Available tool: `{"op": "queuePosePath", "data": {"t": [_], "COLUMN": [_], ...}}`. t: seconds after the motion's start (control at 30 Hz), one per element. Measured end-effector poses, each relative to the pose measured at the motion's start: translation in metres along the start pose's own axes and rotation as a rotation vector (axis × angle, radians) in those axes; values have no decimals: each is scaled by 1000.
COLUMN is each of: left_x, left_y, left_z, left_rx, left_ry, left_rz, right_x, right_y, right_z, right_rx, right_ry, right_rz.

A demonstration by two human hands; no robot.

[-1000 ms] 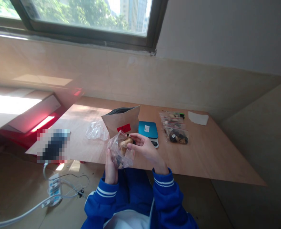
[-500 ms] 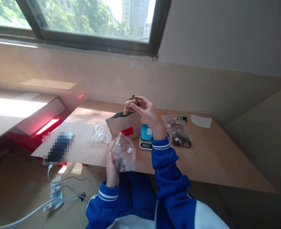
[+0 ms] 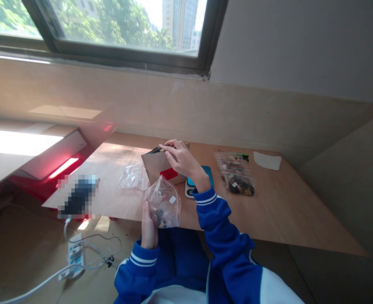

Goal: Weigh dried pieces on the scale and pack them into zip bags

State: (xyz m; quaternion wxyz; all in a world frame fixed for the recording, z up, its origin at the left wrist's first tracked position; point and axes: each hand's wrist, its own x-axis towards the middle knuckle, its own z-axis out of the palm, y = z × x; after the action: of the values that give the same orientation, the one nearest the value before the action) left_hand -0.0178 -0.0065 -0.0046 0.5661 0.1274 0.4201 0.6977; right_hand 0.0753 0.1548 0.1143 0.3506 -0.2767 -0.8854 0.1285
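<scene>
My left hand (image 3: 149,226) grips a clear zip bag (image 3: 164,204) by its lower left side, held upright over the near edge of the wooden table (image 3: 278,215); a few dark pieces lie at its bottom. My right hand (image 3: 179,158) rests at the open mouth of a standing brown paper pouch (image 3: 156,165) with a red label, its fingertips dipped into the opening and hidden there. No piece shows in the fingers. Just behind my right wrist sits a small scale (image 3: 190,188) with a teal top.
A crumpled empty clear bag (image 3: 130,177) lies left of the pouch. Filled zip bags (image 3: 237,174) are stacked to the right, with a white paper (image 3: 267,161) beyond them. A blurred dark object (image 3: 77,196) sits at the table's left corner. A power strip and cables (image 3: 74,255) lie on the floor.
My right hand lifted a tan piece out of the clear bag, carried it up over the brown pouch, and has now dropped to the pouch mouth; the piece is no longer visible.
</scene>
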Motion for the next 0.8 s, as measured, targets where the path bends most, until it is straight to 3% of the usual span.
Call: {"op": "queuePosePath", "data": {"t": [0.33, 0.47, 0.57, 0.67, 0.8], "left_x": [-1, 0, -1, -2, -2], "left_y": [-3, -5, -5, -4, -2], "left_z": [6, 8, 9, 10, 11], "left_rx": [-32, -14, 0, 10, 18], "left_ry": [-30, -28, -35, -35, -16], "left_rz": [9, 9, -3, 5, 19], "right_x": [2, 4, 5, 2, -18], "right_y": [5, 6, 4, -4, -27], "right_z": [5, 9, 12, 10, -5], "right_rx": [169, 61, -22, -2, 192], "right_ry": [129, 250, 245, 200, 286], "right_rz": [80, 118, 146, 159, 155]}}
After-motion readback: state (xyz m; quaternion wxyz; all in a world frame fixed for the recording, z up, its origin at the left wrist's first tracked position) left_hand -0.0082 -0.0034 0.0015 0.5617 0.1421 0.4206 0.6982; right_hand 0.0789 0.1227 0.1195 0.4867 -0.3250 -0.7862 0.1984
